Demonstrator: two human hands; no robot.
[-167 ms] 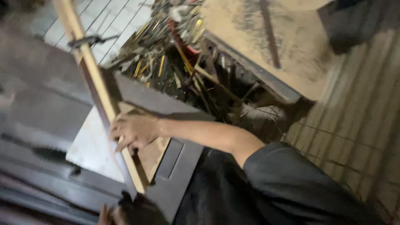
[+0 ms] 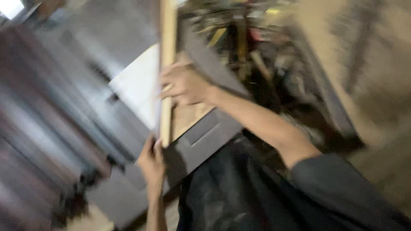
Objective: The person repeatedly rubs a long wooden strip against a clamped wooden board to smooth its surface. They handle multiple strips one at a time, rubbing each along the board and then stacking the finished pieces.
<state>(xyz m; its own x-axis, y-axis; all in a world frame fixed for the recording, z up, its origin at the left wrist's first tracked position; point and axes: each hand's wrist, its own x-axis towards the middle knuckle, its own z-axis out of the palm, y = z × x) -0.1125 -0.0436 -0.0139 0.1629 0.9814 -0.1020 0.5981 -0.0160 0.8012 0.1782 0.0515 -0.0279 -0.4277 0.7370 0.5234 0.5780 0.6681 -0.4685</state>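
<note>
wooden strip (image 2: 167, 51), one, gripped by right hand (image 2: 185, 84), left hand (image 2: 151, 162) at its end

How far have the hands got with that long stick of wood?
Done: the wood strip already lies along the grey panel. In hand: the right hand grips its middle and the left hand is at its lower end. Left: nothing visible fastens the strip, so both hands hold it. The picture is blurry.
</note>
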